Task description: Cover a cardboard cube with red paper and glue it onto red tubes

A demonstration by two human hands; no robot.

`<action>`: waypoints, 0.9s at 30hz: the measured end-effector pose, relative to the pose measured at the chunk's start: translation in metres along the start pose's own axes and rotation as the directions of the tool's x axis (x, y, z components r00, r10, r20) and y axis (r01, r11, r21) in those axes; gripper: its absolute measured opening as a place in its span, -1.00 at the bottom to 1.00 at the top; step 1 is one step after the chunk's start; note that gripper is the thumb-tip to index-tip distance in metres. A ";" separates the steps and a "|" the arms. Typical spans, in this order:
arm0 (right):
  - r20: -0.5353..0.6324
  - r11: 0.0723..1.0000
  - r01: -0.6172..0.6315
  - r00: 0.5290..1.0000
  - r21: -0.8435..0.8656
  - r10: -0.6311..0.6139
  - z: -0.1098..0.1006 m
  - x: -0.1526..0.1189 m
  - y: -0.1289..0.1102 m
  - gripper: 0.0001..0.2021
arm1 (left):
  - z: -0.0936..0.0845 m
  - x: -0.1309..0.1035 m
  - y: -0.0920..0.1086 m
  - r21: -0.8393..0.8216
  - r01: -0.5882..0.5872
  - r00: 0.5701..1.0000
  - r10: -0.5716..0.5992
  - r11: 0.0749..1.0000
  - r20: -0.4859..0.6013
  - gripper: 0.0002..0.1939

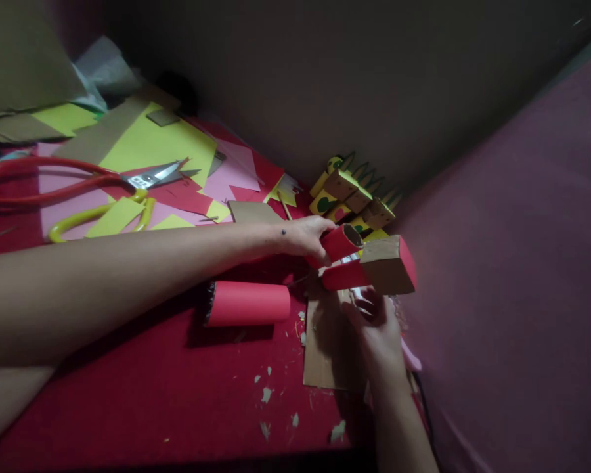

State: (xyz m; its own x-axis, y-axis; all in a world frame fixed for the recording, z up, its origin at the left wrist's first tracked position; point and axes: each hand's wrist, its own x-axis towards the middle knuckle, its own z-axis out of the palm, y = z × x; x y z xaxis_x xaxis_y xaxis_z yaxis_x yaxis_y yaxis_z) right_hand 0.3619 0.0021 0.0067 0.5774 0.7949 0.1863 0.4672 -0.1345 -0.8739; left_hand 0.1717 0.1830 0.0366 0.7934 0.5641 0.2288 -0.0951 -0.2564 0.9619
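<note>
My left hand (308, 238) is closed around a short red tube (339, 244), its open end facing right. Just below it is a red piece (347, 274) with a cardboard block (385, 265) at its right end; the block has a red side. Under the block, my right hand (378, 328) has its fingers curled by something pale and shiny, mostly hidden. A larger red tube (251, 303) lies on its side on the red cloth, left of a cardboard sheet (329, 348).
Large scissors (148, 177) with red handles and a yellow-handled pair (79, 222) lie on coloured paper (162, 148) at the left. Yellow figures with cardboard blocks (345, 187) stand by the wall behind my hands. Paper scraps (266, 395) dot the red cloth (177, 394).
</note>
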 end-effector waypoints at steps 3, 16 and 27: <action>-0.097 0.994 0.091 0.991 -0.065 -0.097 -0.003 -0.020 -0.008 -0.42 | -0.014 -0.011 0.010 0.044 0.058 0.997 -0.055 0.997 -0.052 -0.56; 0.089 0.909 0.107 0.984 0.403 -0.156 0.057 0.035 -0.039 -0.25 | -0.009 -0.025 -0.008 0.108 0.105 0.994 -0.100 0.989 -0.052 -0.46; 0.086 0.949 0.179 0.975 0.261 -0.207 0.047 0.042 -0.024 -0.62 | -0.009 -0.026 0.003 0.221 0.091 0.994 -0.074 0.971 -0.083 -0.47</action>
State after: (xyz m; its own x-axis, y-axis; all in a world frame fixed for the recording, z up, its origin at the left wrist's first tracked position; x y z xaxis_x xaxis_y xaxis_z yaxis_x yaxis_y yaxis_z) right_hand 0.3435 0.0661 0.0145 0.4085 0.8533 0.3239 0.3718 0.1686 -0.9129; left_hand 0.1450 0.1743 0.0351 0.7456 0.6447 0.1689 0.1124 -0.3714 0.9217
